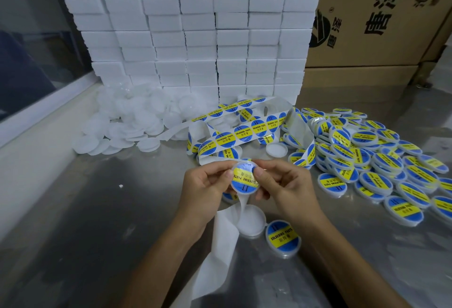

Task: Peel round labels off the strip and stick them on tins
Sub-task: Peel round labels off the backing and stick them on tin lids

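- Tin (pixel 245 178): held above the steel table (pixel 97 209); left hand (pixel 208 185) and right hand (pixel 281 183) pinch its rim, thumbs pressing the label.
- Label strip (pixel 247 131): loose loops behind.
- Risk: uneven thumb pressure could crease the label or set it off-centre.

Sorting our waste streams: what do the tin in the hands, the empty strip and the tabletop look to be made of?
Tin: looks like translucent white plastic, not metal; light shows through its rim. Its label is glossy printed film or paper.
Empty strip: thin, smooth, semi-translucent white backing, probably release paper.
Tabletop: brushed stainless steel by its grey sheen and blurred reflections.
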